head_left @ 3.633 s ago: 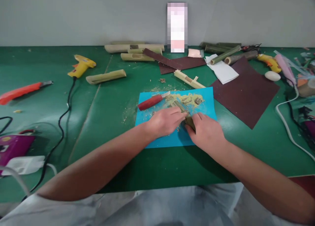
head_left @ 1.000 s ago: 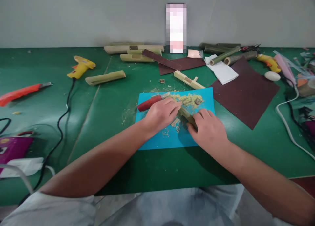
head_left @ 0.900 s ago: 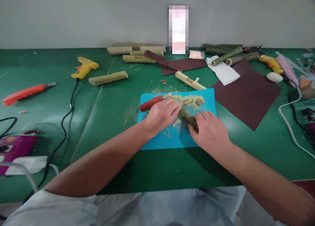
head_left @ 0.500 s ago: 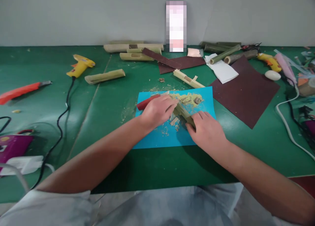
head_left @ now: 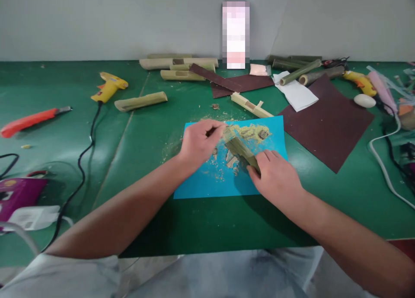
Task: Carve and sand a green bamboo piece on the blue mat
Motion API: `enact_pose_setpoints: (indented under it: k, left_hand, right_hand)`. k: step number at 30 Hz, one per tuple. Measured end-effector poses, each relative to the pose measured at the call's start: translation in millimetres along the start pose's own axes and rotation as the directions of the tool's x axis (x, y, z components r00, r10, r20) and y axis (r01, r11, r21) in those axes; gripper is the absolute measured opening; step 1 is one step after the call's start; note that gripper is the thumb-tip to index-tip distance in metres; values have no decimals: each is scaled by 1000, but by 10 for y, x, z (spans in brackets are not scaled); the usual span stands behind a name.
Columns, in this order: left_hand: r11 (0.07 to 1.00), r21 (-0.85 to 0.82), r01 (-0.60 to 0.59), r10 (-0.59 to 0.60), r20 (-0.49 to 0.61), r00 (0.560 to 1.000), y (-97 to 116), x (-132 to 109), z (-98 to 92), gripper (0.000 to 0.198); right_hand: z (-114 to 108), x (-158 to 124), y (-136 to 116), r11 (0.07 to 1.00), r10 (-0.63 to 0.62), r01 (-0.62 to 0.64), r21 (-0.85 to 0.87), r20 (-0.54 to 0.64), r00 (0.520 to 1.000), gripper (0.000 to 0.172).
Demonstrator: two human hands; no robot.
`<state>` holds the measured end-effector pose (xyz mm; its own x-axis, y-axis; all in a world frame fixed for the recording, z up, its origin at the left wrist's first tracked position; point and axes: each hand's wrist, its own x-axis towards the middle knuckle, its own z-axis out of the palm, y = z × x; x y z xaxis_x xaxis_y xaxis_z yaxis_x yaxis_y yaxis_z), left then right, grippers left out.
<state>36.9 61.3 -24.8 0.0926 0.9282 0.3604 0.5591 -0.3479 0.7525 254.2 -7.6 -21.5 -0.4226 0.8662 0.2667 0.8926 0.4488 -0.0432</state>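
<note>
My right hand (head_left: pixel 277 172) grips a short green-brown piece of bamboo (head_left: pixel 240 150) that slants over a blue sheet (head_left: pixel 197 185). My left hand (head_left: pixel 199 142) is closed in a pinch just beyond the bamboo's far end; whatever lies between its fingertips is too small to make out. Beside those fingertips, a heap of yellowish sawdust (head_left: pixel 251 131) spreads across the back of the sheet. Small pale chips (head_left: pixel 231 161) are scattered near the bamboo's left side.
A cut bamboo strip (head_left: pixel 249 105) touches the sheet's back edge. Brown sandpaper (head_left: pixel 330 129) and a white paper (head_left: pixel 296 92) lie right. To the left are a yellow glue gun (head_left: pixel 108 88), a bamboo piece (head_left: pixel 141 101) and a red-handled cutter (head_left: pixel 32 121). More bamboo (head_left: pixel 178 63) lines the wall.
My left hand has moved slightly left and away from the bamboo, its fingertips now pinched. A red object beside it is out of sight. My right hand keeps its grip.
</note>
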Motion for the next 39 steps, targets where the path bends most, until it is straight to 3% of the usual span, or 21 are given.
enact_pose_setpoints:
  k: [3,6,8,10,12,14,17,22,25,34,39]
  left_hand:
    - [921,-292,256,-249,61,967,70,38,27,20]
    - [880,-360,311,-274,153,950,94,42,49,22]
    - [945,-264,192,-164,124,979,82,27,48,18]
    - [992,-91,-86,94,94,991,49,6,36,16]
    - [927,59,-371,361,133,923,11,-16,25,18]
    - [846,126,-518,493,188,850,-12,-38,24,19]
    - [838,147,-525,499,181,848,-6,-62,44,18]
    - [937,124,-327,309,143,940,-10,-68,92,22]
    - [959,144,-243,223,138,965,-50,-61,103,28]
    - [912,205,-356,339,115,934,-28,-48,81,27]
    - [782,355,-513,469,207,859,-36,-47,69,28]
  right_hand:
    - [11,15,21,1000,23,-23,21,15,1000,15]
    - [22,36,55,999,34,-35,28,36,999,15]
    - [22,49,77,999,41,-42,22,44,998,15]
    - [16,59,93,998,57,-58,13,50,997,16]
    - [5,63,101,997,75,-75,5,58,996,16]
    - [-4,65,104,997,83,-83,2,63,995,16]
    - [-12,66,102,996,85,-85,5,72,994,16]
    - [-23,77,96,995,97,-99,10,106,990,16]
    - [-31,80,99,995,96,-98,12,119,988,16]
    - [-15,76,111,995,93,-97,28,109,990,17]
    - [-29,77,109,995,94,-98,30,115,989,16]
